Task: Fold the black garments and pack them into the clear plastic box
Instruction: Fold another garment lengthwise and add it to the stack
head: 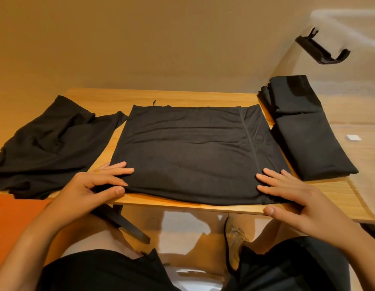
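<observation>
The left hand [94, 185] pinches the near left corner of the flat black garment [193, 148], fingers on top and thumb curled beneath; the right hand [293, 196] lies released, its straight fingers resting on the near right corner, thumb along the desk [182, 95] edge; the garment is spread mid-desk; a crumpled black garment [52, 148] lies to its left; a folded black stack [308, 133] sits right, by the clear plastic box [350, 28]; whether inside it, I cannot tell.

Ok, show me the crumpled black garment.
The heap at the table's left end; the middle garment lies flat, the right stack is folded.
</observation>
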The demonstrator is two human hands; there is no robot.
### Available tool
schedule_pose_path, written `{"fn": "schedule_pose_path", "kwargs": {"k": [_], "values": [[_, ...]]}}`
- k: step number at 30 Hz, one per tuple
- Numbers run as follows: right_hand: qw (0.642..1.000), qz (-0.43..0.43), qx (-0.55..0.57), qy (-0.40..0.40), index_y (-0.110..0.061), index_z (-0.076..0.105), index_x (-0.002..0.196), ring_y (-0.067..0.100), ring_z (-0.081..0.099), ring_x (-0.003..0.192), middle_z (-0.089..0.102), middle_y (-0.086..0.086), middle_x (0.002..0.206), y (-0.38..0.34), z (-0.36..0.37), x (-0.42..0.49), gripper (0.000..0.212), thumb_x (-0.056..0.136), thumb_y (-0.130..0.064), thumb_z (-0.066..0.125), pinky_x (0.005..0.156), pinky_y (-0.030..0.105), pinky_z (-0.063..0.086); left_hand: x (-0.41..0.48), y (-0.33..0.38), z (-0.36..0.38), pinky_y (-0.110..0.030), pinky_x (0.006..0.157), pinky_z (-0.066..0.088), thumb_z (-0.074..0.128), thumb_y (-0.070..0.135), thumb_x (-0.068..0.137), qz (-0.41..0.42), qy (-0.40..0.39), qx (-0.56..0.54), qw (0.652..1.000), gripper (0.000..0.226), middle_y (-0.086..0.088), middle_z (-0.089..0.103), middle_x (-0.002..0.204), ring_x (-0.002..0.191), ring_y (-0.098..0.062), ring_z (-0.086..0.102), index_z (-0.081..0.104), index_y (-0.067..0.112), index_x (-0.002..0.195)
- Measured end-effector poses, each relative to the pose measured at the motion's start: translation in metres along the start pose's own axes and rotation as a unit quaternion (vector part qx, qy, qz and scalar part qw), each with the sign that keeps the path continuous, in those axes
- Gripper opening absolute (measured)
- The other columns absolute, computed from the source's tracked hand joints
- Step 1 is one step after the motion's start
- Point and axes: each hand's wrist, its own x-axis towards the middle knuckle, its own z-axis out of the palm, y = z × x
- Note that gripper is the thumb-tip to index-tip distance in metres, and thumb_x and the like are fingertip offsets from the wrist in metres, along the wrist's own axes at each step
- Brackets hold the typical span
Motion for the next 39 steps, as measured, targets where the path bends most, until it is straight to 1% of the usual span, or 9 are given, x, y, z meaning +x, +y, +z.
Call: {"fn": "schedule_pose_path", "kwargs": {"k": [5,10,14,17,20,24,28,32,39], "values": [[1.000,-0.005,0.011,0.029,-0.040,0.073,0.117,0.004,0.042,0.142,0.057,-0.027,0.140,0.001,0.002,0.002,0.033,0.090,-0.055,0.061,0.122,0.029,0.023,-0.001,0.002,-0.001,-0.016,0.116,0.028,0.060,0.074,0.079,-0.002,0.028,-0.029,0.999,0.050,0.016,0.073,0.118,0.127,-0.003,0.057,0.075,0.037,0.108],[0.998,-0.011,-0.001,0.064,-0.036,0.074,0.109,0.002,0.050,0.136,0.063,-0.027,0.131,-0.002,0.004,0.004,0.023,0.095,-0.045,0.058,0.119,0.026,0.030,-0.002,0.005,0.000,-0.013,0.112,0.032,0.063,0.073,0.078,-0.018,0.059,-0.032,0.998,0.044,0.018,0.073,0.116,0.123,0.000,0.059,0.075,0.042,0.107],[0.994,0.027,0.037,0.104,-0.033,0.071,0.111,-0.004,0.060,0.120,0.067,-0.027,0.124,-0.008,-0.003,0.004,0.018,0.095,-0.030,0.061,0.103,0.013,0.042,-0.003,0.005,0.000,-0.007,0.101,0.041,0.072,0.051,0.083,-0.025,0.122,-0.031,0.992,0.017,0.023,0.073,0.107,0.117,0.006,0.060,0.074,0.052,0.100],[0.989,0.035,0.057,0.132,-0.028,0.065,0.105,-0.005,0.066,0.104,0.069,-0.024,0.111,-0.015,-0.007,0.004,0.015,0.092,-0.023,0.061,0.083,0.011,0.050,-0.003,0.006,0.000,-0.008,0.092,0.047,0.070,0.030,0.085,-0.025,0.140,-0.018,0.990,0.029,0.023,0.072,0.105,0.108,0.003,0.064,0.072,0.056,0.098],[0.991,0.010,0.030,0.133,-0.027,0.061,0.096,0.003,0.066,0.095,0.065,-0.020,0.101,-0.015,-0.009,0.007,0.012,0.103,-0.019,0.056,0.076,0.015,0.050,-0.004,0.007,-0.001,-0.008,0.084,0.050,0.061,0.059,0.089,-0.012,0.111,-0.014,0.994,0.018,0.018,0.070,0.108,0.101,0.002,0.065,0.070,0.053,0.103],[0.994,-0.029,0.014,0.103,-0.025,0.068,0.091,0.010,0.064,0.099,0.064,-0.015,0.100,-0.010,-0.008,0.010,0.025,0.093,-0.020,0.044,0.083,0.018,0.047,-0.003,0.001,-0.002,-0.010,0.089,0.044,0.041,0.034,0.092,0.018,0.025,0.032,0.999,0.030,0.017,0.063,0.112,0.106,-0.001,0.060,0.069,0.042,0.102],[0.995,-0.025,0.026,0.091,-0.028,0.073,0.105,0.010,0.063,0.108,0.066,-0.018,0.109,-0.011,-0.008,0.007,0.028,0.096,-0.026,0.046,0.092,0.017,0.045,-0.006,-0.001,-0.004,-0.008,0.090,0.042,0.044,0.039,0.090,0.001,0.000,0.027,1.000,0.033,0.020,0.060,0.118,0.111,-0.001,0.058,0.071,0.045,0.107],[0.995,-0.013,0.032,0.091,-0.030,0.072,0.111,0.010,0.063,0.112,0.065,-0.019,0.113,-0.013,-0.008,0.004,0.024,0.093,-0.032,0.055,0.093,0.017,0.046,-0.006,0.000,-0.005,-0.007,0.092,0.043,0.052,0.074,0.085,-0.008,0.043,0.023,0.999,0.037,0.018,0.063,0.119,0.115,0.001,0.057,0.072,0.051,0.106],[0.989,-0.015,0.050,0.140,-0.024,0.076,0.110,0.005,0.065,0.113,0.069,-0.017,0.117,-0.020,-0.020,0.012,0.029,0.093,-0.029,0.053,0.094,0.014,0.048,0.000,0.005,-0.012,-0.021,0.109,0.043,0.059,0.072,0.084,0.010,0.141,-0.024,0.990,0.035,0.015,0.070,0.119,0.123,-0.008,0.060,0.074,0.049,0.105]]}}
